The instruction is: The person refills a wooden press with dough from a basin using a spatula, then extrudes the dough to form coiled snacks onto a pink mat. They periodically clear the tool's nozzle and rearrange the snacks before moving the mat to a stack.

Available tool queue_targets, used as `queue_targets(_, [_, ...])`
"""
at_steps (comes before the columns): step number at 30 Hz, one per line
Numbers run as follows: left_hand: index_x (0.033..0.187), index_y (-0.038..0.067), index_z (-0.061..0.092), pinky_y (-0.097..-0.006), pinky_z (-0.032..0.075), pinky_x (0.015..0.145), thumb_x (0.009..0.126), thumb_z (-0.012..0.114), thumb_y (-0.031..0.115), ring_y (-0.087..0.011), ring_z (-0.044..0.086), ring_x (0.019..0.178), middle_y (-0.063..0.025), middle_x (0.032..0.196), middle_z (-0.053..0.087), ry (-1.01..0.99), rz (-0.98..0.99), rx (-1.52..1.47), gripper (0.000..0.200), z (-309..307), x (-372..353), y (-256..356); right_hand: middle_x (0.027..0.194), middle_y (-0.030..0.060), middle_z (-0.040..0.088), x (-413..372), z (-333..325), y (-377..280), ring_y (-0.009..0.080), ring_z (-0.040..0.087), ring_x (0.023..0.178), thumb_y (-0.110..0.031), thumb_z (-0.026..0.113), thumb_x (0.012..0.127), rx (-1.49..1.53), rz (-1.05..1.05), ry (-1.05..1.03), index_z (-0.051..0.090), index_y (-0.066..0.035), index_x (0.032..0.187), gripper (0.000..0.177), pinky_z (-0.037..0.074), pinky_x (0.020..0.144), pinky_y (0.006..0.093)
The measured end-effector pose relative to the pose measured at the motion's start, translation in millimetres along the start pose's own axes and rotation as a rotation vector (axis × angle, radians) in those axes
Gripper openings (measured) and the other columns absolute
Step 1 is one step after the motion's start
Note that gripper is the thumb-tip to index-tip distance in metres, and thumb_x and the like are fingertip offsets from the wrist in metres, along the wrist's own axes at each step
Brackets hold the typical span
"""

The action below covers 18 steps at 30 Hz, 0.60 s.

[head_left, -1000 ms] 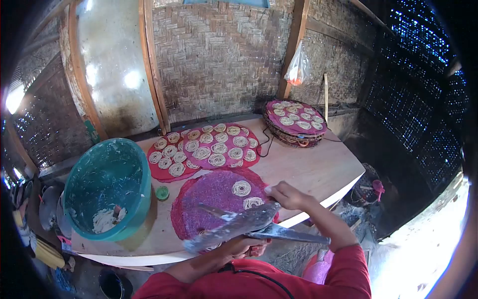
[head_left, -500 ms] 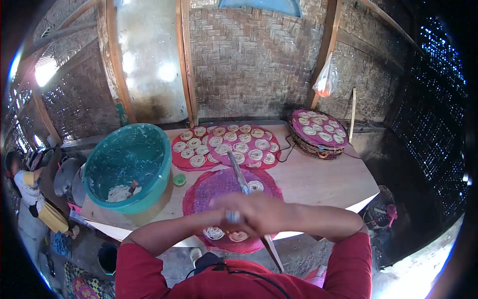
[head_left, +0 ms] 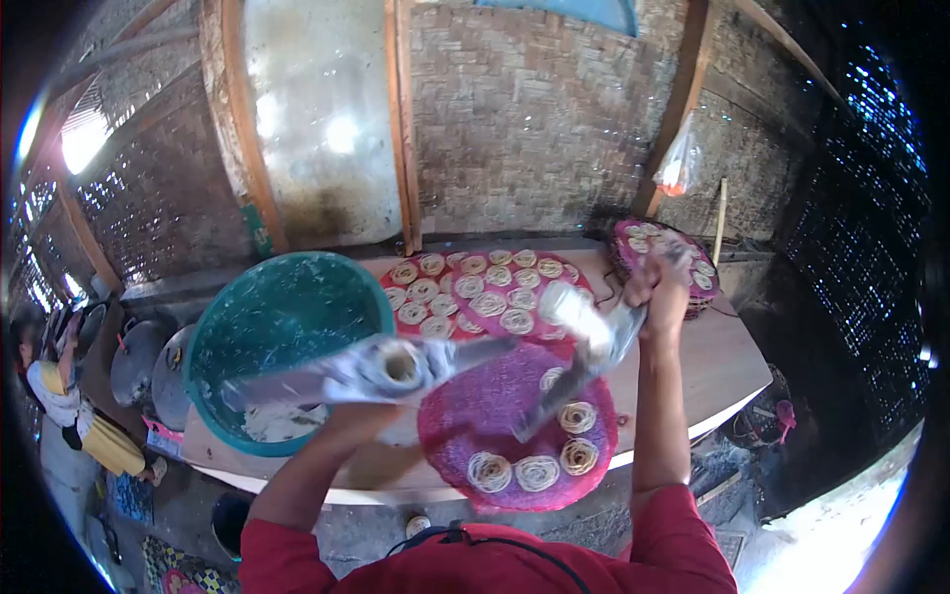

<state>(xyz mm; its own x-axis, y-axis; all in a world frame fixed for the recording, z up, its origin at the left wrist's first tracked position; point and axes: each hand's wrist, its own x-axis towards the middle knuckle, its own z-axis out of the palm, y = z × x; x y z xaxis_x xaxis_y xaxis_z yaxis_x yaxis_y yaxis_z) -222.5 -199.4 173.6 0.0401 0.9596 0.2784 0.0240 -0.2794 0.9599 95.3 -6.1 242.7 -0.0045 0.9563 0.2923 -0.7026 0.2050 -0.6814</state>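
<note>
My left hand is mostly beneath a long metal press part with a round hole, blurred by motion, and holds it over the green basin's edge. My right hand grips a second metal piece, which slants down to the left over the mat. A white, blurred cylinder shows along this piece. Below lies a round pink-purple mesh mat with several coiled noodle nests along its right and near edge.
The green basin has white dough inside at the near side. Behind the mat are red mats full of nests. At the back right sits a stack of loaded trays. A person is at the far left.
My hands, together over the mat before, have come apart: the left moved left toward the basin, the right up and right. The press now shows as two separate pieces. The view has shifted.
</note>
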Motion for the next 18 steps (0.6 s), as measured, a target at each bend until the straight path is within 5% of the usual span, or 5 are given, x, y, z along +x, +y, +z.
queue_targets(6, [0.129, 0.001, 0.037, -0.0388, 0.036, 0.101, 0.085, 0.06, 0.017, -0.0219, 0.046, 0.117, -0.0114, 0.122, 0.049, 0.266, 0.492, 0.106, 0.052, -55, 17, 99, 0.068, 0.0036, 0.038, 9, 138, 99, 0.0181, 0.049, 0.059, -0.006, 0.044, 0.088, 0.433, -0.139, 0.241, 0.038, -0.007, 0.081, 0.009, 0.049, 0.062, 0.0315])
queue_targets(11, [0.109, -0.003, 0.059, -0.0311, 0.041, 0.091, 0.082, 0.054, -0.004, -0.0172, 0.056, 0.104, -0.0118, 0.115, 0.058, 0.832, 0.716, 0.622, 0.028, -176, 0, 90, 0.083, 0.0131, 0.055, -60, 244, 240, 0.0229, 0.055, 0.078, -0.038, 0.034, 0.097, 0.433, 0.652, -0.057, 0.048, 0.002, 0.1, 0.042, 0.049, 0.077, 0.0395])
queue_targets(14, [0.102, -0.002, 0.062, -0.032, 0.044, 0.085, 0.084, 0.059, 0.007, -0.0201, 0.061, 0.091, -0.01, 0.098, 0.065, 0.93, 0.716, 0.599, 0.02, -209, -12, 131, 0.089, 0.0133, 0.058, -112, 253, 292, 0.0268, 0.055, 0.075, -0.04, 0.041, 0.093, -0.426, 0.88, -0.674, 0.055, -0.004, 0.101, 0.039, 0.047, 0.08, 0.0428])
queue_targets(16, [0.101, -0.001, 0.063, -0.0329, 0.044, 0.084, 0.083, 0.062, 0.01, -0.021, 0.061, 0.091, -0.0101, 0.097, 0.065, 0.916, 0.598, 0.478, 0.021, -235, -18, 112, 0.093, 0.0178, 0.062, -144, 259, 309, 0.0294, 0.06, 0.082, -0.03, 0.042, 0.092, -1.28, 0.305, -1.744, 0.056, -0.001, 0.102, 0.034, 0.048, 0.079, 0.0438])
queue_targets(18, [0.098, 0.002, 0.063, -0.035, 0.044, 0.084, 0.079, 0.066, 0.014, -0.0228, 0.061, 0.092, -0.0103, 0.095, 0.065, 0.883, 0.541, 0.595, 0.023, -248, -21, 94, 0.093, 0.0192, 0.064, -186, 255, 309, 0.0311, 0.063, 0.085, -0.022, 0.044, 0.089, -1.809, 0.225, -1.932, 0.059, -0.002, 0.101, 0.028, 0.05, 0.074, 0.0441])
